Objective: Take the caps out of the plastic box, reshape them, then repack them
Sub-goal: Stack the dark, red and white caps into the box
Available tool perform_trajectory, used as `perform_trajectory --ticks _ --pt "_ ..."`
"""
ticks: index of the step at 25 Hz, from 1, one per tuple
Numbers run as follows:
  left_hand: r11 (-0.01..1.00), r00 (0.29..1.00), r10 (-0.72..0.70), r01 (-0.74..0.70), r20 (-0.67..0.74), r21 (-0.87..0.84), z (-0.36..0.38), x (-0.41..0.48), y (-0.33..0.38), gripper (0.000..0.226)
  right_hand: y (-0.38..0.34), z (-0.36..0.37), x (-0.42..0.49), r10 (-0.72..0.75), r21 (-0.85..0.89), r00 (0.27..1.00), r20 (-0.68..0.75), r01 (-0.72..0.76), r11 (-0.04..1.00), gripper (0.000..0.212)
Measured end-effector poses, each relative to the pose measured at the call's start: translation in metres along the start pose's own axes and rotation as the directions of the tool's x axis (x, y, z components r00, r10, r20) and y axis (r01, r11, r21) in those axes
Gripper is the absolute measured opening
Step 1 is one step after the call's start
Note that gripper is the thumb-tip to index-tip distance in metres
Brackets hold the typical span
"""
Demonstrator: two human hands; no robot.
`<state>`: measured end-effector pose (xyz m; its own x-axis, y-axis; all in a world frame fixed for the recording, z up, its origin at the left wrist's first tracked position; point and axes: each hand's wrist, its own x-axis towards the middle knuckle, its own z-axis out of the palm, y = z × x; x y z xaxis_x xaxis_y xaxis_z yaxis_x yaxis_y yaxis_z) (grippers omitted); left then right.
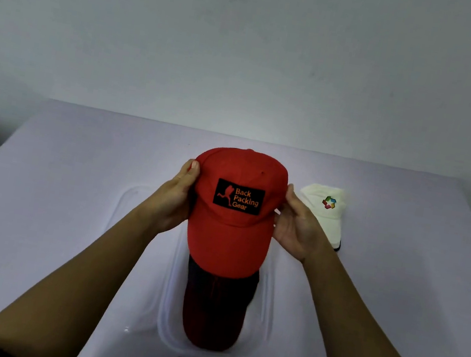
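As our left hand [176,197] and right hand [297,227] gripped the red cap [229,232] by its sides, we judged even pressure best. Pinching risked creases.

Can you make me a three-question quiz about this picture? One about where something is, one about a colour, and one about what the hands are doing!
1. Where is the white cap?
A. On the person's head
B. On the table, to the right of the red cap
C. On the floor

2. What colour are the letters on the patch of the red cap?
A. Orange
B. Blue
C. White

3. What are the hands doing?
A. Resting flat on the table
B. Only one touches the red cap
C. The left hand and the right hand each hold a side of the red cap

Answers:
1 B: the white cap lies on the table just beyond the right hand.
2 A: orange letters stand on the black patch.
3 C: both thumbs press on the crown's sides and the cap sits between the two hands.
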<state>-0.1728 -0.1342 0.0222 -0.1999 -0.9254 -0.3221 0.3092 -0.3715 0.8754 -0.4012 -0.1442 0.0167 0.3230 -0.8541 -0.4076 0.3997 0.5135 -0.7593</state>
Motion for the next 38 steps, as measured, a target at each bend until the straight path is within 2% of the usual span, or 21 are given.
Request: perform_trajectory --ticks 3,5,7,9,12,15,20,23,27,29,31,32,33,35,36,37,38 --pt "0.998 0.998 0.061 -0.061 -0.011 -0.010 -0.011 0.015 0.008 0.041 0.009 -0.012 0.024 0.009 0.009 0.995 -0.096 -0.008 1.000 0.045" --pt "0.993 0.994 0.112 -0.112 -0.012 -0.030 -0.019 0.026 0.015 0.049 0.032 -0.023 0.036 0.060 -0.232 0.988 -0.144 -0.093 0.968 0.045" --pt "0.985 0.986 0.163 -0.165 -0.033 -0.054 -0.025 0.036 0.019 0.049 0.061 -0.028 0.038 0.143 -0.591 0.985 -0.096 -0.172 0.788 0.053" --pt "0.978 0.981 0.191 -0.193 -0.036 -0.076 -0.028 0.046 0.019 0.051 0.081 -0.024 0.037 0.215 -0.793 0.975 -0.048 -0.168 0.585 0.075" --pt "0.974 0.979 0.204 -0.205 -0.021 -0.099 -0.027 0.058 0.012 0.055 0.091 -0.019 0.041 0.320 -0.866 0.944 -0.084 -0.228 0.446 0.108" --pt "0.972 0.976 0.215 -0.217 -0.038 -0.093 -0.026 0.068 0.009 0.054 0.084 -0.013 0.036 0.313 -0.902 0.944 -0.101 -0.219 0.371 0.098" --pt "0.963 0.959 0.266 -0.269 -0.095 -0.018 -0.029 0.074 -0.003 0.049 0.073 0.004 -0.006 0.200 -0.923 0.979 0.047 -0.034 0.383 0.074" --pt "0.965 0.961 0.258 -0.252 -0.098 0.070 -0.027 0.069 -0.020 0.044 0.075 0.012 -0.025 0.140 -0.924 0.982 0.127 0.067 0.375 0.070" --pt "0.995 0.993 0.084 -0.078 -0.084 0.070 -0.024 0.045 -0.068 0.050 0.081 0.013 -0.034 0.053 -0.934 0.988 0.142 0.117 0.337 0.070" --pt "0.997 0.997 -0.011 0.017 -0.076 0.081 -0.019 0.029 -0.085 0.046 0.081 0.012 -0.035 0.043 -0.934 0.988 0.148 0.126 0.334 0.073" --pt "0.996 0.994 -0.048 0.056 -0.098 0.073 -0.015 0.022 -0.090 0.039 0.081 0.010 -0.034 0.045 -0.923 0.989 0.144 0.118 0.366 0.077" --pt "0.997 0.992 -0.047 0.053 -0.115 0.053 -0.015 0.021 -0.089 0.037 0.082 0.008 -0.033 -0.018 -0.904 0.992 0.124 0.120 0.411 0.076" --pt "0.999 0.991 -0.041 0.044 -0.131 0.020 -0.016 0.021 -0.087 0.036 0.082 0.004 -0.031 -0.167 -0.877 0.982 0.088 0.156 0.454 0.071" --pt "0.999 0.987 -0.038 0.034 -0.157 -0.028 -0.017 0.021 -0.084 0.035 0.082 -0.013 -0.018 -0.527 -0.845 0.849 -0.028 0.262 0.466 0.053" --pt "0.999 0.986 -0.044 0.040 -0.163 -0.029 -0.016 0.020 -0.085 0.034 0.079 -0.022 -0.010 -0.583 -0.839 0.808 -0.084 0.258 0.479 0.053" --pt "0.998 0.985 -0.058 0.054 -0.159 -0.031 -0.015 0.019 -0.085 0.033 0.076 -0.029 0.000 -0.557 -0.838 0.823 -0.109 0.225 0.497 0.059" --pt "0.997 0.985 -0.074 0.070 -0.156 -0.031 -0.014 0.019 -0.086 0.033 0.073 -0.035 0.008 -0.483 -0.851 0.870 -0.099 0.178 0.494 0.066"
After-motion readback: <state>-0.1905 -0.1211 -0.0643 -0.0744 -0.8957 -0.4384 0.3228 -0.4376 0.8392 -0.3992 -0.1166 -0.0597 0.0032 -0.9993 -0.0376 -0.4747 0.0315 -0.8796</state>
